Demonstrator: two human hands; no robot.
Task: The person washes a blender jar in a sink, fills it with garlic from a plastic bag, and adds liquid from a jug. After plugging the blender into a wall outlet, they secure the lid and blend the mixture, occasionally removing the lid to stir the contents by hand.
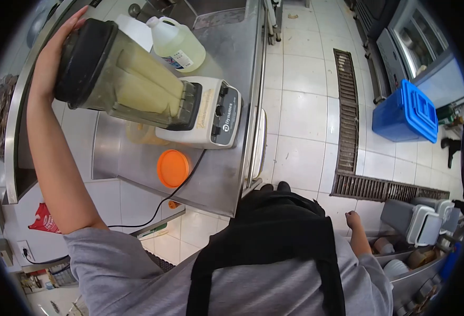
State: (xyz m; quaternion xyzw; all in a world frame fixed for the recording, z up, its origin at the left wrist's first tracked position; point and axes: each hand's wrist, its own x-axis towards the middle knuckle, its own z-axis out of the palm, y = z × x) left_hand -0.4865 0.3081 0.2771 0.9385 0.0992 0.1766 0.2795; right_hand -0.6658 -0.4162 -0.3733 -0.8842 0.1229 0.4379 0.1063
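Note:
A blender jar with pale yellow-green contents stands on its white motor base, which has black knobs and switches. My left hand lies against the top of the black blender lid, its fingers stretched out along it. My right hand hangs low at my side, away from the counter. Its fingers are curled in and I see nothing in them. Beside the base are a round orange lid and a jug of pale yellow liquid.
The blender stands on a steel counter. A black cord runs from it towards a wall outlet. On the tiled floor are a drain grate and a blue lidded bin. Grey bins stand at the right.

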